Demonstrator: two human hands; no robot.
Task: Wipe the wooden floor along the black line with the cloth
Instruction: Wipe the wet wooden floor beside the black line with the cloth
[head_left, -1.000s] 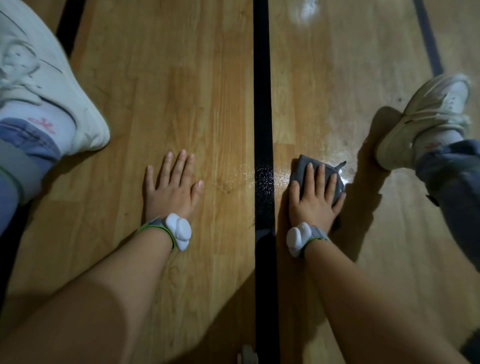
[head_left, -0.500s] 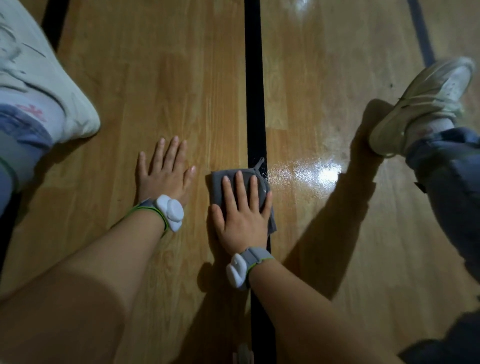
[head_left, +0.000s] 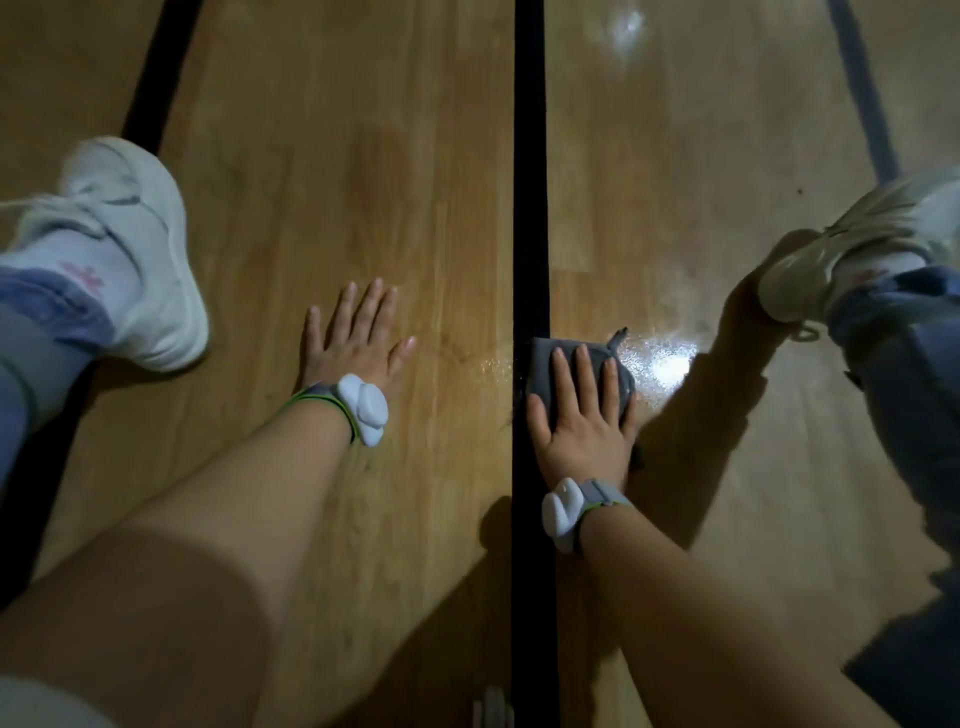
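A black line (head_left: 530, 156) runs straight up the middle of the wooden floor (head_left: 363, 156). My right hand (head_left: 584, 415) lies flat with straight fingers on a folded grey cloth (head_left: 543, 364), pressing it to the floor just right of the line, its left edge touching the line. My left hand (head_left: 356, 338) rests flat on bare wood left of the line, fingers spread. A wet, shiny patch (head_left: 667, 364) glints right of the cloth.
My left shoe (head_left: 140, 260) is planted on the floor at the left, and my right shoe (head_left: 857, 244) at the right, both with jeans legs above them. A second black line (head_left: 156, 93) runs at the far left and a dark blue one (head_left: 862, 88) at the far right.
My right hand slid the cloth leftward across the black line, then back to the right side of it. My left hand stayed flat in place.
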